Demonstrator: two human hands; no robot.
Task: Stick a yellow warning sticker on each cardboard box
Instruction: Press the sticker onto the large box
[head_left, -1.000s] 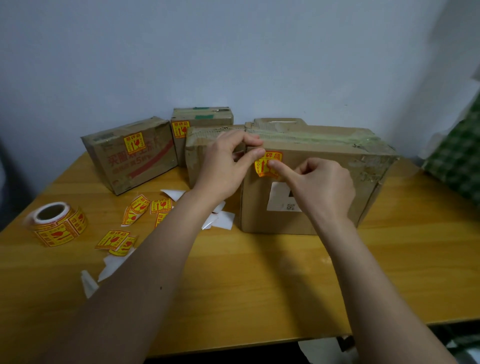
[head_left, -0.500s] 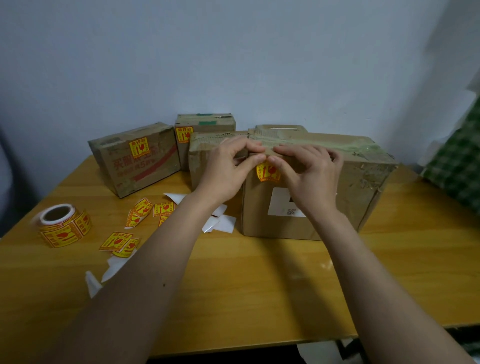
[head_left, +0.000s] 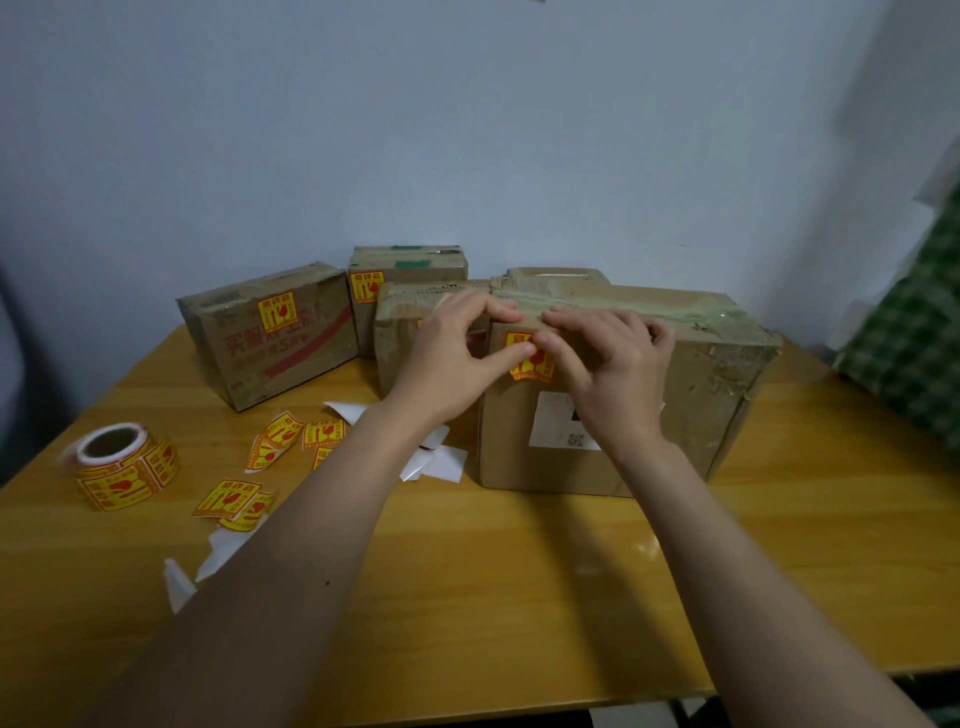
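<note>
Facing forward, upright: sticker (head_left: 530, 364) on box (head_left: 675, 415)

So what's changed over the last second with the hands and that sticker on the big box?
The right hand went from one fingertip on the yellow sticker to lying flat across the big box, thumb on the sticker. The left hand kept its thumb on the sticker. Roll and loose stickers stayed put.

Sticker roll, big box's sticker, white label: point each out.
sticker roll (head_left: 122, 470): head view, on its outer wrap of yellow stickers.
sticker on the big box (head_left: 535, 366): head view, on its lower half below the thumbs.
white label (head_left: 553, 421): head view, on its left part.
</note>
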